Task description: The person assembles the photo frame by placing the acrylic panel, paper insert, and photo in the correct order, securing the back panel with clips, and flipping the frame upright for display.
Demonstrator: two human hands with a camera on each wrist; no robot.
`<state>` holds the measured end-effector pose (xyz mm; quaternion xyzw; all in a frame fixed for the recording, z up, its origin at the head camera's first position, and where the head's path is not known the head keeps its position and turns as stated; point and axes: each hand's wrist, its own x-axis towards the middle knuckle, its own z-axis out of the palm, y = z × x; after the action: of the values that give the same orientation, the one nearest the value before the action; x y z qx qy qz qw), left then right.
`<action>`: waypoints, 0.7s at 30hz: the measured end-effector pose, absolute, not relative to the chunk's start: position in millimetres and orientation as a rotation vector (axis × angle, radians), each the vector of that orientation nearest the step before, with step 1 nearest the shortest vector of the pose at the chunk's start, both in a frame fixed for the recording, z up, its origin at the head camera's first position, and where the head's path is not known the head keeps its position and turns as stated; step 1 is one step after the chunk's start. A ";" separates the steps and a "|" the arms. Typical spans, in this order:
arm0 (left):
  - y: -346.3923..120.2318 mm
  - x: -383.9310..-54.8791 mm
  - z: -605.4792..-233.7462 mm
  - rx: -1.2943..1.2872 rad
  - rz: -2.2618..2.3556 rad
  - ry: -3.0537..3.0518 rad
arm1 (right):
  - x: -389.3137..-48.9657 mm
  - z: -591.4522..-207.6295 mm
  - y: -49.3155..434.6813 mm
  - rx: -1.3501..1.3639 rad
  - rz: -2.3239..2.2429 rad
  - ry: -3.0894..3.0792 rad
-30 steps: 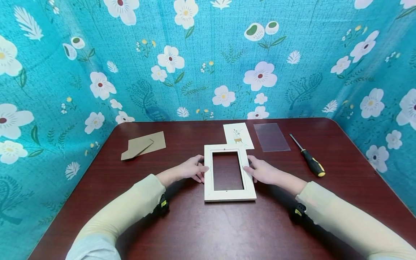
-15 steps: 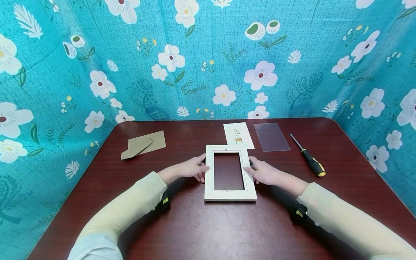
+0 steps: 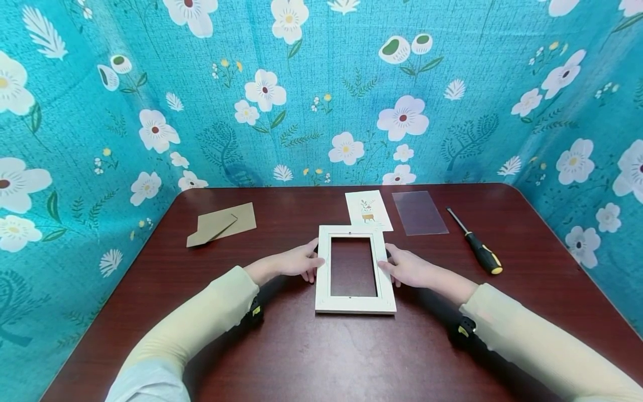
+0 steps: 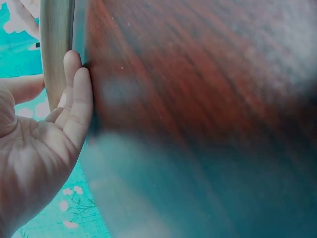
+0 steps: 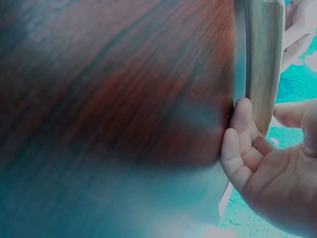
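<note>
A white picture frame (image 3: 355, 304) with an open middle lies between my two hands near the centre of the table; the dark tabletop shows through it. My left hand (image 3: 296, 261) grips its left side, thumb on the top face and fingers at the outer edge. On the opposite side my right hand (image 3: 409, 268) holds it the same way. In the left wrist view the frame's pale wooden side (image 4: 55, 49) stands between thumb and fingers. The right wrist view likewise has the frame's edge (image 5: 265, 54) between the right thumb and fingers, with fingertips low by the tabletop.
Just behind the frame lies a white card (image 3: 369, 211) with a printed plant, its lower edge close to the frame. A clear plastic sheet (image 3: 420, 213) and a black-and-yellow screwdriver (image 3: 483, 254) lie to the right. At the back left is a brown backing board (image 3: 241, 216) with a folded stand.
The frame has shifted very slightly to the right and toward me, with both hands still on its sides. Everything else on the table stays where it was.
</note>
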<state>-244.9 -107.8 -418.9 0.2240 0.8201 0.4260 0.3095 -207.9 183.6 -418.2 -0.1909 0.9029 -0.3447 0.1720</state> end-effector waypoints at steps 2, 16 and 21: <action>-107.3 -244.8 -418.5 0.599 1.105 2.187 | -208.6 -418.6 184.1 -0.542 -0.983 2.558; -105.1 -242.7 -419.4 0.632 1.010 2.270 | -208.9 -421.2 186.2 -0.558 -1.010 2.524; -105.7 -242.2 -420.6 0.622 1.003 2.257 | -209.0 -421.3 185.4 -0.562 -0.997 2.522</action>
<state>-242.2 -105.7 -420.6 0.2336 0.8473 0.3764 0.2928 -209.0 185.4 -421.3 -0.1995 0.8949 -0.3538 0.1849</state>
